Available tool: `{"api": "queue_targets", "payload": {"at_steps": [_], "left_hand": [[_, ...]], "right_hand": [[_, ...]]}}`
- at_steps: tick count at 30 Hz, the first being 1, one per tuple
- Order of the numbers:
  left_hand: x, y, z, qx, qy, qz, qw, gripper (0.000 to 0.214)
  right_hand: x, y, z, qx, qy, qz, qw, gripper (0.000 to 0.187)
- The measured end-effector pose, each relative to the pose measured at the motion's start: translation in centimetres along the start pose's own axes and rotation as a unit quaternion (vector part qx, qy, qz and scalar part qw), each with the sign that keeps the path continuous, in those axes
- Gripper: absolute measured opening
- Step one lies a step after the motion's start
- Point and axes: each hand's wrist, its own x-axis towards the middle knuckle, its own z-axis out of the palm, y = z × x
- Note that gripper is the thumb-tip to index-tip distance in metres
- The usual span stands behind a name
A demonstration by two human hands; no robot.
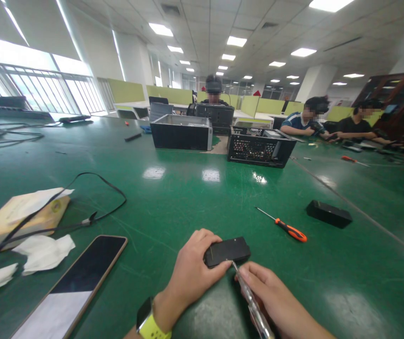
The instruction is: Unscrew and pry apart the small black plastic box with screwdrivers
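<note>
A small black rectangular box [228, 251] lies on the green table, and my left hand [193, 266] grips its left end between thumb and fingers. My right hand [263, 287] is closed around a slim screwdriver [251, 301] with a clear, shiny handle. Its tip meets the near edge of the box, close to my left thumb. What exactly the tip touches is too small to make out. Beyond my right hand lies a second screwdriver [290, 230] with an orange and black handle. Farther right rests another black box [329, 213] of similar shape.
To the left are a phone [92, 268], crumpled tissues [46, 252], a tissue pack [21, 212] and a black cable [117, 207]. Two metal computer cases [182, 134] [258, 148] stand farther back. Several people sit around the far side, and another orange screwdriver [350, 159] lies near them.
</note>
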Motion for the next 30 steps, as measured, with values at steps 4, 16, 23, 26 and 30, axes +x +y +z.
{"api": "queue_targets", "payload": {"at_steps": [4, 16, 23, 26, 30], "left_hand": [[-0.1, 0.2, -0.1, 0.000, 0.003, 0.001, 1.000, 0.029], [-0.1, -0.2, -0.1, -0.007, 0.007, 0.010, 1.000, 0.027], [-0.1, -0.2, 0.0, -0.010, 0.005, 0.001, 1.000, 0.028], [-0.1, -0.2, 0.0, -0.012, 0.005, 0.004, 1.000, 0.027], [-0.1, -0.2, 0.0, -0.008, 0.005, 0.006, 1.000, 0.029]], "right_hand": [[-1.1, 1.1, -0.9, 0.057, -0.054, 0.035, 0.996, 0.060], [-1.2, 1.5, 0.4, -0.007, -0.072, 0.024, 0.997, 0.060], [-1.8, 0.1, 0.2, -0.014, -0.073, 0.041, 0.996, 0.068], [-1.9, -0.1, 0.3, -0.008, -0.065, 0.052, 0.997, 0.073], [-2.1, -0.1, 0.5, -0.005, -0.052, 0.076, 0.996, 0.082]]}}
